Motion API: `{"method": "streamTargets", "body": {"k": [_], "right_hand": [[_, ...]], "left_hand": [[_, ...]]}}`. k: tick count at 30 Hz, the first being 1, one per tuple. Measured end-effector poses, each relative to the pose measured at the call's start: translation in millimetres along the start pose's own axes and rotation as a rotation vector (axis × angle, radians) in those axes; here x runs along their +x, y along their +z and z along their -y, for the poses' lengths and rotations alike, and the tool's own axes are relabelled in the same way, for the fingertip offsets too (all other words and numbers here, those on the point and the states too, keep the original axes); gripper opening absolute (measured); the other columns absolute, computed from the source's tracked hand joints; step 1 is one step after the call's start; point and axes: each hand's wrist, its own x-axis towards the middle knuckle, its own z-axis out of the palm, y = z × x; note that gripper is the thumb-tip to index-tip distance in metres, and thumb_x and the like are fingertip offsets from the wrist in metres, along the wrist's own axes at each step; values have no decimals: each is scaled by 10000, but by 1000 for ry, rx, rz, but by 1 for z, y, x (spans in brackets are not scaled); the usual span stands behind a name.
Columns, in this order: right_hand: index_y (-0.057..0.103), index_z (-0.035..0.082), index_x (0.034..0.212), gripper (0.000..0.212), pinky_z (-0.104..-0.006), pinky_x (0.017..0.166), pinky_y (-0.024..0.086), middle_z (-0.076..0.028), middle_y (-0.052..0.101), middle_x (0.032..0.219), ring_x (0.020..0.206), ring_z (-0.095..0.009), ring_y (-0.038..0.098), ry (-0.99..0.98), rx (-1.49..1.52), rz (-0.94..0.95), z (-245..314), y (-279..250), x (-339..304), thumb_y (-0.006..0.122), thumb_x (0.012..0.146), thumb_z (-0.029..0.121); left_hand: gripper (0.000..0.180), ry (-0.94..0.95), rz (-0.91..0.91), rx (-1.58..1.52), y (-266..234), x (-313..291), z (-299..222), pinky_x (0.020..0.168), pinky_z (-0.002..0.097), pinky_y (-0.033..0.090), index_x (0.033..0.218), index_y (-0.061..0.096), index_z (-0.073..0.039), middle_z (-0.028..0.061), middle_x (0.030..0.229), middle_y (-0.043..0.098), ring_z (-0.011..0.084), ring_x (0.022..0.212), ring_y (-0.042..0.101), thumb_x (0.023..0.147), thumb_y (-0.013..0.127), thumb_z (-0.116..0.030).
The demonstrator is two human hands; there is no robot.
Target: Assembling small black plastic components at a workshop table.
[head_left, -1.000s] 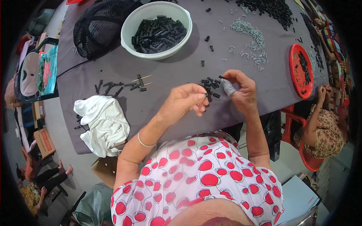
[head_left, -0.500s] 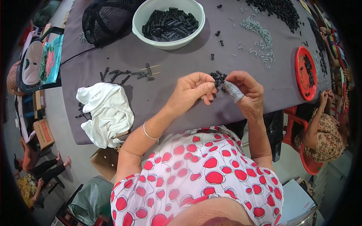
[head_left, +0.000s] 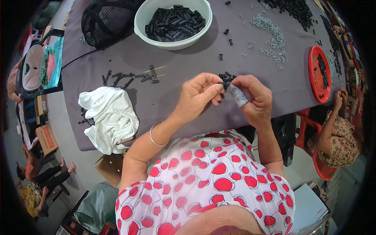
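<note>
Where your fingers (head_left: 217, 87) meet, both hands pinch one small cluster of black plastic pieces (head_left: 226, 77), held just above the desk (head_left: 184, 62). Left hand (head_left: 197, 96): thumb and forefinger narrow on the cluster. Right hand (head_left: 254, 98): closed on it too, one finger capped in a grey speckled sleeve (head_left: 237, 95). One thin metal bangle (head_left: 153, 137) on your left wrist.

Since half a second ago the hands sit slightly higher in view; grip unchanged.

Outward: one white round bowl (head_left: 172, 23) heaped with black tubular pieces, one crumpled white cloth (head_left: 109, 115), one red round tray (head_left: 319, 74), one loose pile of pale grey bits (head_left: 270, 35), one black mesh bag (head_left: 105, 19). Desk cover grey, matte.
</note>
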Motion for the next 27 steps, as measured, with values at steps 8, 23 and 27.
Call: {"method": "streamTargets", "body": {"k": [8,23,27], "right_hand": [[603,-17,921,276,-268,673,484,-106,620,816,719,-199,618,22,-46,-3,0,2,0,574,659,-101],[598,-31,912,283,-256,688,483,-120,627,798,717,-185,626,212,61,52,-3,4,3,522,645,-87],[604,-32,905,267,-249,680,480,-105,632,783,717,-162,627,178,22,88,-2,4,11,517,658,-87]], "left_hand": [[111,78,-38,171,6,-2,3,574,193,461,998,557,16,8,784,584,42,643,527,924,553,-66],[111,254,-112,507,3,-2,12,541,201,430,1001,556,7,1,743,580,53,605,513,903,559,-46],[107,260,-124,532,-1,0,12,535,201,424,1003,556,3,-5,731,572,52,595,508,910,550,-48]]}}
